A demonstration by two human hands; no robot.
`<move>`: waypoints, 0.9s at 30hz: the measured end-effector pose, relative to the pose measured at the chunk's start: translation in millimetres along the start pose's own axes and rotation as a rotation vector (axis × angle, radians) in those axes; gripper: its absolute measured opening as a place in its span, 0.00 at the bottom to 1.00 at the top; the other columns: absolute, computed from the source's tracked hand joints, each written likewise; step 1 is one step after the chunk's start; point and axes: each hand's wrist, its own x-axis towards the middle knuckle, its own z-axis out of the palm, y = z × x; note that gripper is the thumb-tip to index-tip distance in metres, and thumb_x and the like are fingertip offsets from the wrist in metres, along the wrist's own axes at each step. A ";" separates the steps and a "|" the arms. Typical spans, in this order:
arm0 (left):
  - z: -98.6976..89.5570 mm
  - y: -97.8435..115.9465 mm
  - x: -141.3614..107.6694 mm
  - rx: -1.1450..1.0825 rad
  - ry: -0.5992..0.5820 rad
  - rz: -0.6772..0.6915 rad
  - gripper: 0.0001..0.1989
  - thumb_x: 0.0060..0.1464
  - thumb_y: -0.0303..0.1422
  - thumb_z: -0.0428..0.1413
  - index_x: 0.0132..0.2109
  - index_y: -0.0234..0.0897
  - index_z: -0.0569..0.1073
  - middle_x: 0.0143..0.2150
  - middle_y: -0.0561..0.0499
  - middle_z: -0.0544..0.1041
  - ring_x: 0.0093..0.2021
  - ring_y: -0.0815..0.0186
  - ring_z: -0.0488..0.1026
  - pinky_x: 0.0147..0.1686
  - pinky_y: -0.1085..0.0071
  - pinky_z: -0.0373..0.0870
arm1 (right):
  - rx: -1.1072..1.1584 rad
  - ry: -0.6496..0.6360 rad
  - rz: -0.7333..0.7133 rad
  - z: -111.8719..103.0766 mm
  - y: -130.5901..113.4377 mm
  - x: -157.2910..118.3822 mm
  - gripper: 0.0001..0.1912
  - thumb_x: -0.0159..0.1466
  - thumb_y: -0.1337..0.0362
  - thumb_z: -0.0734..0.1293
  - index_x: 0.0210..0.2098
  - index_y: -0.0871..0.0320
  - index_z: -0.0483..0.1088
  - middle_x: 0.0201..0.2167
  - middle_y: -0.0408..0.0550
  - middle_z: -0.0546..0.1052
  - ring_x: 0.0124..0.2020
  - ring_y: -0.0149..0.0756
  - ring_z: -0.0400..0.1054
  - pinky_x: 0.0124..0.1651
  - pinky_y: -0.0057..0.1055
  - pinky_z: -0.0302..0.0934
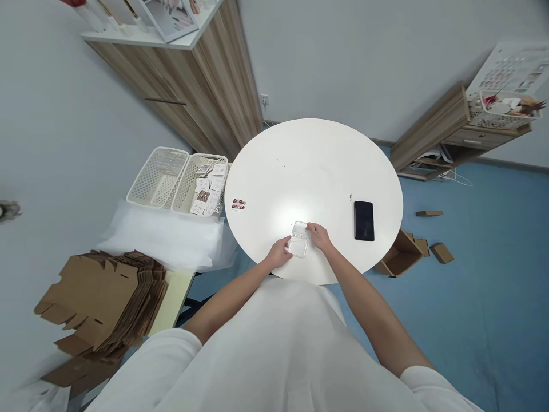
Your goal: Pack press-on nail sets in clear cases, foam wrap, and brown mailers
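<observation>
A small clear plastic case (297, 246) lies open near the front edge of the round white table (317, 166), its lid tipped back away from me. My left hand (279, 253) grips the lower left side of the case. At the upper right, my right hand (318, 234) pinches the edge of the raised lid. On the table's left side lies a small set of dark red and pink nail tips (238, 204). A black phone or tablet (363, 221) rests on the right side of the table.
Left of the table are two white baskets (158, 177), one with cards, above white foam sheets (171, 234) and stacked flat cardboard (98, 297). An open cardboard box (400, 256) stands on the floor at the right. Wooden cabinets (180, 86) stand behind.
</observation>
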 end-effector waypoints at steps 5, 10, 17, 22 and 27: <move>2.1 1.6 3.1 0.187 0.011 0.064 0.33 0.42 0.26 0.57 0.57 0.39 0.58 0.39 0.51 0.66 0.29 0.71 0.64 0.37 0.69 0.66 | -0.012 0.064 0.019 -1.1 6.5 7.6 0.18 0.59 0.50 0.52 0.27 0.55 0.65 0.25 0.42 0.69 0.28 0.32 0.60 0.31 0.28 0.54; 3.1 1.7 4.9 0.283 0.040 0.096 0.28 0.43 0.27 0.55 0.54 0.41 0.60 0.39 0.52 0.65 0.27 0.72 0.64 0.35 0.70 0.65 | 0.063 0.051 0.027 -0.2 13.6 11.0 0.15 0.57 0.56 0.56 0.37 0.56 0.66 0.27 0.42 0.68 0.27 0.31 0.61 0.32 0.29 0.57; 4.9 1.6 6.0 0.294 0.066 0.084 0.29 0.45 0.26 0.54 0.56 0.41 0.58 0.40 0.51 0.66 0.27 0.72 0.64 0.34 0.71 0.65 | 0.005 0.085 -0.038 -7.9 21.7 0.5 0.25 0.55 0.59 0.59 0.52 0.56 0.59 0.43 0.48 0.67 0.30 0.30 0.64 0.41 0.33 0.61; 4.6 2.8 5.5 0.281 0.051 0.079 0.30 0.45 0.27 0.54 0.57 0.40 0.57 0.40 0.50 0.66 0.27 0.72 0.65 0.34 0.71 0.65 | -0.199 0.384 -0.023 -44.7 44.0 -16.6 0.24 0.56 0.62 0.57 0.53 0.58 0.58 0.58 0.55 0.54 0.44 0.38 0.64 0.49 0.38 0.57; 4.3 4.3 5.4 0.275 0.056 0.071 0.30 0.45 0.27 0.54 0.57 0.40 0.58 0.40 0.51 0.66 0.27 0.72 0.65 0.33 0.71 0.66 | -0.269 0.447 0.100 -69.4 61.0 -18.4 0.26 0.55 0.61 0.59 0.53 0.60 0.57 0.61 0.56 0.47 0.58 0.46 0.50 0.53 0.39 0.53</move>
